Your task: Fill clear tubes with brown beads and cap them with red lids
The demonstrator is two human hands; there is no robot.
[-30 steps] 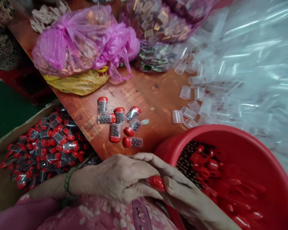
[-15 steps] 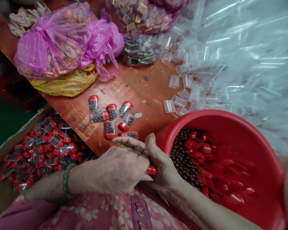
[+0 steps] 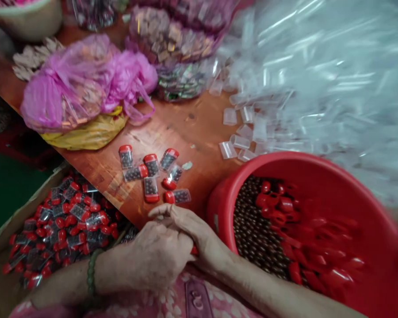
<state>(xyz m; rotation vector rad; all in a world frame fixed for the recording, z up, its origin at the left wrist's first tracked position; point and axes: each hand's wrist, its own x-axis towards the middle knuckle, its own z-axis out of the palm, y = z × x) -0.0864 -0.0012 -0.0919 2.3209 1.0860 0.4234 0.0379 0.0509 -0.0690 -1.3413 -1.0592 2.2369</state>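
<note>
My left hand (image 3: 162,251), with a green bead bracelet (image 3: 91,271) at the wrist, is closed and pressed against the palm of my right hand. My right hand (image 3: 197,227) curls around it from the right. A sliver of a red cap (image 3: 194,250) shows between the two hands; whatever is attached to it is hidden by the fingers. Just beyond the fingertips, several small clear containers with red caps (image 3: 151,189) and dark beads inside lie on the wooden table (image 3: 179,126). The closest, a container on its side (image 3: 177,196), is near my right fingertips.
At right stands a red basin (image 3: 223,212) holding dark beads (image 3: 255,225) and red caps (image 3: 285,204). Clear plastic tubes (image 3: 240,141) spread behind it. A cardboard box (image 3: 26,212) of filled containers sits at lower left. Pink bags (image 3: 86,84) and a yellow bag (image 3: 86,132) lie at back left.
My joined hands have shifted left and slightly down in view, and the left fingers are closed more tightly, hiding more of the red cap. The view has tilted up, showing a bowl at top left.
</note>
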